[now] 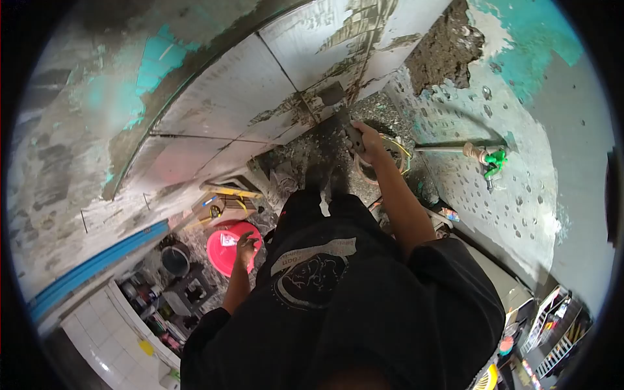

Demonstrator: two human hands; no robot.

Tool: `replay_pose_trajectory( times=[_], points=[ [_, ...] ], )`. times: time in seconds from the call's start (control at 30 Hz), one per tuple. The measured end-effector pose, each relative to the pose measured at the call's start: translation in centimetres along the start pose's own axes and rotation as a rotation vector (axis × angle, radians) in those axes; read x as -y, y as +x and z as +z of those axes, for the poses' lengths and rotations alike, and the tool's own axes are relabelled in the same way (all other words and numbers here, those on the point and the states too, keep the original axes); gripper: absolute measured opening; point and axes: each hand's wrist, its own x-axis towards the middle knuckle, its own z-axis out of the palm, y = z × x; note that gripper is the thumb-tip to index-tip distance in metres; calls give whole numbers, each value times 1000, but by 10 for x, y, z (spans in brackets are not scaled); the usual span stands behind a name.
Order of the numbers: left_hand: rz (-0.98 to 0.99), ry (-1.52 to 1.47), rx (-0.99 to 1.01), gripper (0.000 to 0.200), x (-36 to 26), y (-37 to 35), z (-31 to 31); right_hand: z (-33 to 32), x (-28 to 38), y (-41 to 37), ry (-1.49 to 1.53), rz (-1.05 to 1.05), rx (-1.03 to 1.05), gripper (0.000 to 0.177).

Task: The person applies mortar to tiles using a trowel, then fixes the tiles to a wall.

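Observation:
My right hand [369, 143] is wrapped around the handle of a trowel [353, 137], its dark blade pointing toward the tiled wall. A dark grey smear of mortar [331, 94] shows on the tiles just beyond the blade. Under my right forearm stands a bucket [398, 156] with a yellowish rim, partly hidden by the hand. My left hand [246, 247] hangs at my side with loosely bent fingers and nothing visible in it. From this view it overlaps a round pink basin [222, 257]. Large white tiles [279, 39], streaked with mortar, cover the wall ahead.
A green tap [495, 162] juts from the pitted right wall [520, 201]. At left are a yellow spirit level [232, 191], a dark bucket [175, 260] and a white tiled counter [97, 325]. Rubble covers the floor near my feet. A rack [552, 338] stands at lower right.

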Motion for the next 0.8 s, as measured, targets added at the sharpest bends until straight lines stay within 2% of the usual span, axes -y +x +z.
replay_pose_trajectory(
  times=[0.1, 0.13, 0.27, 0.37, 0.43, 0.5, 0.57, 0.63, 0.7, 0.77, 0.8],
  points=[
    [-229, -184, -127, 36, -38, -24, 16, -6, -16, 24, 116, 67, 119, 24],
    [-240, -243, -114, 37, -31, -31, 16, -4, -24, 33, 126, 68, 115, 20],
    [-326, -154, -144, 39, -4, -61, 15, 16, -57, 64, 166, 105, 21, 15],
    [-533, -490, -210, 38, 44, -74, 14, 18, -68, 73, 152, 143, -24, 14],
    [-673, -561, -171, 36, 77, -74, 11, 15, -73, 81, 137, 175, -54, 14],
    [-511, -435, -188, 36, 72, -93, 15, 11, -75, 96, 131, 219, -115, 14],
    [-442, -825, -85, 35, 145, -90, 5, 12, -75, 112, 145, 202, -41, 15],
    [-412, -927, -72, 35, 132, -102, -6, 18, -70, 127, 157, 206, -10, 16],
    [-457, -837, -105, 37, 150, -105, -17, 29, -66, 132, 172, 234, -19, 16],
    [-356, -325, -203, 37, 84, -117, -28, 45, -56, 118, 158, 187, 23, 16],
    [-408, -438, -292, 37, 84, -114, -30, 56, -49, 107, 150, 163, 46, 16]
  ],
)
